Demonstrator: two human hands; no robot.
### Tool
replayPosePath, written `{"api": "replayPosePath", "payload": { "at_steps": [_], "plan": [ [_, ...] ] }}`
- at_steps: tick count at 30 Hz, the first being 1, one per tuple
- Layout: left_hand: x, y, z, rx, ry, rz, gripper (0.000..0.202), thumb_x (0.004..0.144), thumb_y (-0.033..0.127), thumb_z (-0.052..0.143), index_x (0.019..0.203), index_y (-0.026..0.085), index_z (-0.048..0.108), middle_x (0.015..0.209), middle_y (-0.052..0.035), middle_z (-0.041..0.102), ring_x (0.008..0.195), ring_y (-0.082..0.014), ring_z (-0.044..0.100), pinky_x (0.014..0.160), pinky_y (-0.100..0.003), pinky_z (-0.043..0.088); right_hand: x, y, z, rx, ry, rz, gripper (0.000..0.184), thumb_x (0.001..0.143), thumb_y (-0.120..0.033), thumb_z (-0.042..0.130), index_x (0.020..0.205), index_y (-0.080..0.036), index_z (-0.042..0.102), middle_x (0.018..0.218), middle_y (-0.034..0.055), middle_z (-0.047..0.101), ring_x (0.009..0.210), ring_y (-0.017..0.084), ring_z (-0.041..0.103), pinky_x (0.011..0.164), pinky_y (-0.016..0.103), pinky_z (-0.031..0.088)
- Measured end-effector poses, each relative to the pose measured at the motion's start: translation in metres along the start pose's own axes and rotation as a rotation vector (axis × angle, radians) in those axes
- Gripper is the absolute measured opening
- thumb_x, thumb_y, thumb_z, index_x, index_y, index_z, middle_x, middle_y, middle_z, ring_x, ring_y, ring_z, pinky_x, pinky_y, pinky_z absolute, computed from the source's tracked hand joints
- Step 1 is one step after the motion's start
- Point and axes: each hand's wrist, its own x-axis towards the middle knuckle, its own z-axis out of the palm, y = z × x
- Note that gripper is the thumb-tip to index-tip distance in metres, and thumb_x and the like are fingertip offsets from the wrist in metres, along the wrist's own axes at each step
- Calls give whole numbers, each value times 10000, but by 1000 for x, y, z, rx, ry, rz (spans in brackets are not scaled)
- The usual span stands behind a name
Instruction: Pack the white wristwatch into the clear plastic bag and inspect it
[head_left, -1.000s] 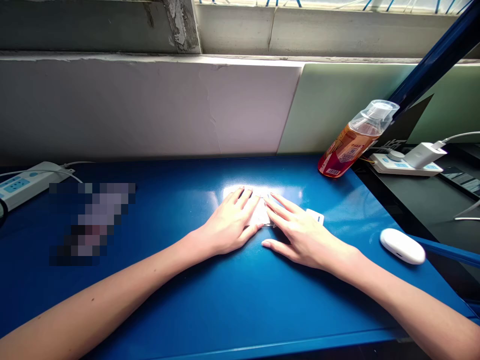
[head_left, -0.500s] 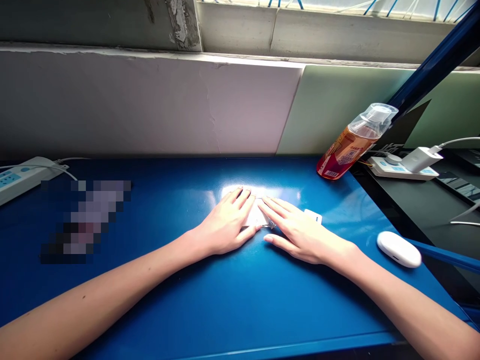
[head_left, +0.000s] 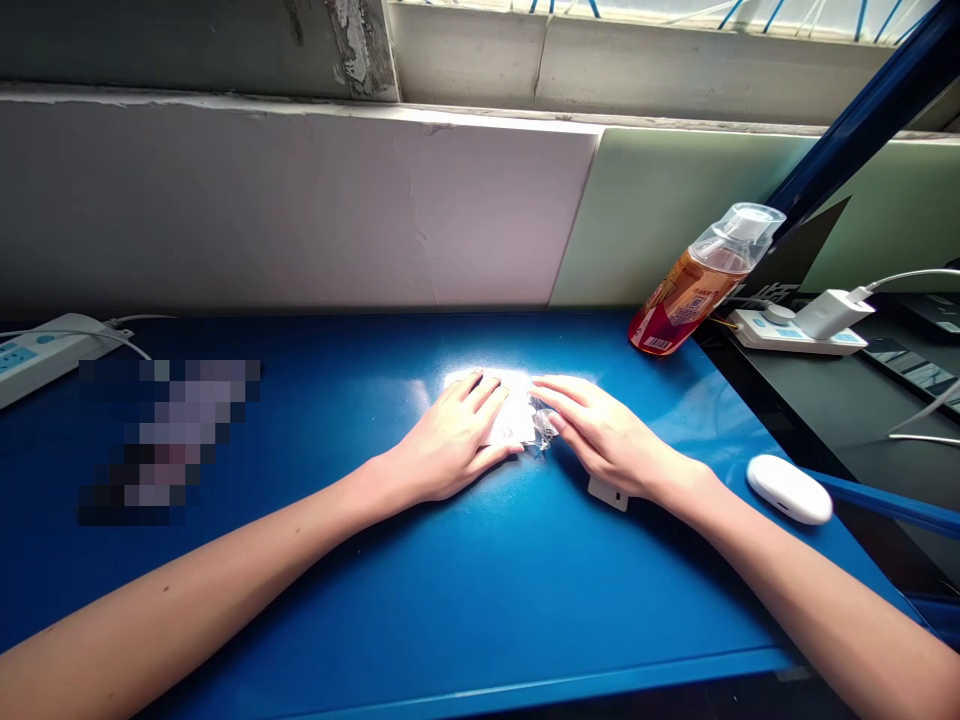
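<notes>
Wall: a pale panel (head_left: 300,220) and a green panel (head_left: 675,200) are rising beyond both hands.
Surface: the blue surface (head_left: 465,600) is spreading under and around the hands.
Post: a dark blue post (head_left: 855,125) is slanting upward, beyond and to the right of the right hand.
Blurred patch: a pixelated area (head_left: 180,435) is hiding something to the left of the left hand.
Bottle: a red-and-orange bottle (head_left: 694,295) with a clear cap is standing beyond the right hand, to its right.
Power strips: one white strip (head_left: 56,352) is lying far left of the left hand; another (head_left: 795,335), carrying a white plug, is lying beyond the right hand.
Left hand: it (head_left: 454,440) is resting palm down on the packet, fingers extended, thumb apart.
Right hand: it (head_left: 611,430) is curving its fingers at the clear plastic; whether it is pinching, I cannot tell.
Case: a white rounded case (head_left: 790,490) is lying right of the right hand.
Packet: the white packet (head_left: 514,424) is lying partly under the left hand, between both hands, glare washing over it.
Clear plastic: the crinkled piece (head_left: 543,432) is showing just beside the right fingertips.
Tab: a white tab (head_left: 609,494) is sticking out under the right hand, on its near side.
</notes>
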Motion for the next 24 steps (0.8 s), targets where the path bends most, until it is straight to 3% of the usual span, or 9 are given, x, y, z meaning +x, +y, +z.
{"api": "replayPosePath", "payload": {
  "at_steps": [4,9,13,17,20,22,24],
  "plan": [
    [-1,-2,-1,-102,-12,83,657,1006,566,387,1464,96,422,1467,-209,500,1398,-353,425,1158,-539,340,0,9,5,-27,81,-6,378,977,-127,448,1331,-130,582,1339,168,637,1218,270,612,1018,432,540],
    [-2,0,-4,-176,-42,95,683,1000,565,409,1509,112,356,1527,-221,424,1454,-355,348,1170,-538,326,1,10,4,-13,220,-83,221,966,-211,571,1152,-211,691,1098,104,746,968,218,700,828,366,600],
    [-4,2,-8,-215,-56,75,670,1009,513,400,1538,115,293,1581,-221,332,1484,-355,285,1184,-541,299,2,16,-1,95,304,-93,159,939,-229,625,1026,-239,757,920,71,755,815,193,689,709,334,586],
    [-8,-1,-6,-311,105,164,673,1007,486,323,1569,147,171,1584,-215,310,1474,-339,303,1159,-538,340,5,22,-7,442,310,71,136,876,-312,714,961,-248,799,877,58,720,779,183,680,678,321,581],
    [-9,-3,-3,-320,253,206,691,1000,491,352,1571,171,129,1545,-217,357,1433,-337,368,1133,-528,381,7,19,-12,645,366,235,142,804,-364,785,874,-243,811,929,66,733,862,219,692,777,372,587],
    [-9,-2,-2,-304,294,198,683,995,459,386,1568,185,135,1528,-214,379,1412,-345,394,1120,-529,397,9,15,-17,778,395,307,168,789,-389,795,840,-230,808,939,76,756,880,237,701,804,396,593],
    [-9,-1,-2,-293,328,182,681,985,427,412,1563,188,145,1513,-213,398,1398,-349,411,1116,-528,406,10,11,-20,880,403,373,192,771,-402,807,829,-218,806,880,69,766,781,218,697,723,376,606]
  ]
}}
